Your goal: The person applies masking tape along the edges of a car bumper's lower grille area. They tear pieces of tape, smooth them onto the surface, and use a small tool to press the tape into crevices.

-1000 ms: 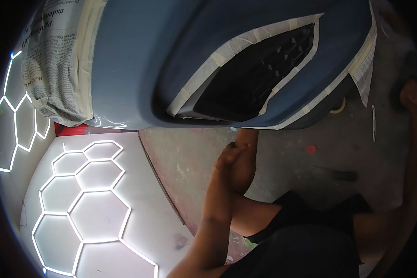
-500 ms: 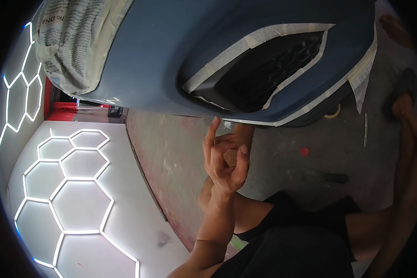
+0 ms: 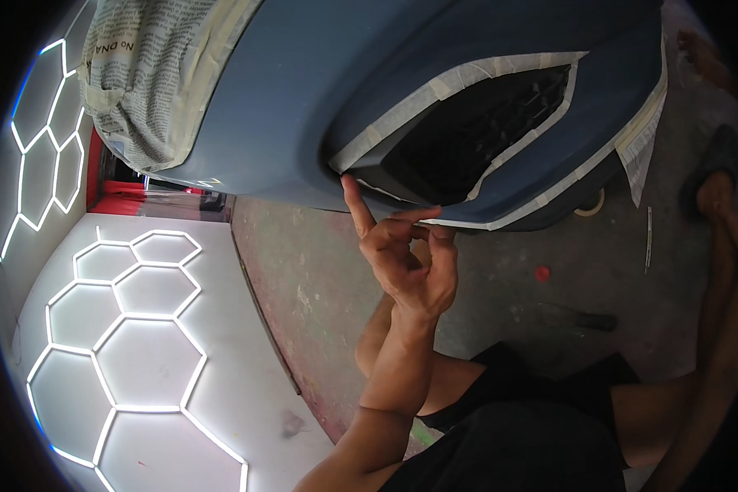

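My left hand (image 3: 410, 258) is raised under a blue-grey car bumper (image 3: 279, 107), fingers apart, with nothing visible in it. Its index finger reaches the lower left corner of a dark grille opening (image 3: 476, 135). Another finger and the thumb lie by the bumper's lower edge; whether they touch it I cannot tell. Pale masking tape (image 3: 435, 86) borders the opening, and more tape runs along the lower edge. At the upper right rim is a blurred, hand-like shape (image 3: 701, 57). I cannot tell whether it is my right hand.
Newspaper (image 3: 135, 98) is taped over the upper left part of the car. On the floor lie a red round thing (image 3: 543, 273), a dark elongated object (image 3: 596, 321) and a tape roll (image 3: 590, 203). A white wall with glowing hexagon lights (image 3: 149, 361) stands left.
My left hand has moved up to the bumper, and its index finger now reaches the corner of the grille opening. The view has shifted slightly.
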Demonstrator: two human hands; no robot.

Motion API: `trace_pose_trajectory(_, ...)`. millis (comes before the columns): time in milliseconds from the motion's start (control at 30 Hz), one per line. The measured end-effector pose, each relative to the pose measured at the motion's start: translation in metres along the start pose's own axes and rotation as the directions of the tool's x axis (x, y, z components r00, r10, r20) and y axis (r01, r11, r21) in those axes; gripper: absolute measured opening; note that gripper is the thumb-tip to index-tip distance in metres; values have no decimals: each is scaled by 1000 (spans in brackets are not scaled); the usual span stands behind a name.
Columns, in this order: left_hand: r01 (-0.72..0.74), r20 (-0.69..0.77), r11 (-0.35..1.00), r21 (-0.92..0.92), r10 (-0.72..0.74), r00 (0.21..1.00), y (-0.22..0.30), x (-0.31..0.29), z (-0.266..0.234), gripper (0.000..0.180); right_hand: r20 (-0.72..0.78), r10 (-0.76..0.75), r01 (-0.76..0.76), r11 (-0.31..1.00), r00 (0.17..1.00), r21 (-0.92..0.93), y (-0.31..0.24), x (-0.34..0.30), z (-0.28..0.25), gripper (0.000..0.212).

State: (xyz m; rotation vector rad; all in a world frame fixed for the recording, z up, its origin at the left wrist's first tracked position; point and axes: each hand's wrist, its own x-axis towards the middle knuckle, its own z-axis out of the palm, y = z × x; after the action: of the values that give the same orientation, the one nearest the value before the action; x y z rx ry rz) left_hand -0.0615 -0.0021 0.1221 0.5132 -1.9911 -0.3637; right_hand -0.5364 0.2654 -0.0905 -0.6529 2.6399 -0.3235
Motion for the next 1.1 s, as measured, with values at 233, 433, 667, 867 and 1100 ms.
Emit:
trace_pose_trajectory(233,-25,21,999,-34,25,999,-4,-9,1,45,0,2,-2,1000,1000,-12,3,-3,-3,72)
trace_pose_trajectory(433,-39,16,999,-20,39,999,-6,-7,7,49,3,4,-4,1000,1000,-12,7,-5,-4,72)
trace_pose_trajectory(667,-33,9,999,-36,33,999,-7,-3,6,54,-1,12,-12,1000,1000,-17,10,-5,-5,73)
trace_pose_trajectory(867,-44,18,998,-47,45,999,-7,-4,5,58,0,12,-12,1000,1000,-12,10,-5,0,73)
trace_pose_trajectory(1100,-40,9,997,-65,41,999,-9,-2,12,63,-26,30,-29,1000,999,10,16,-6,5,74)
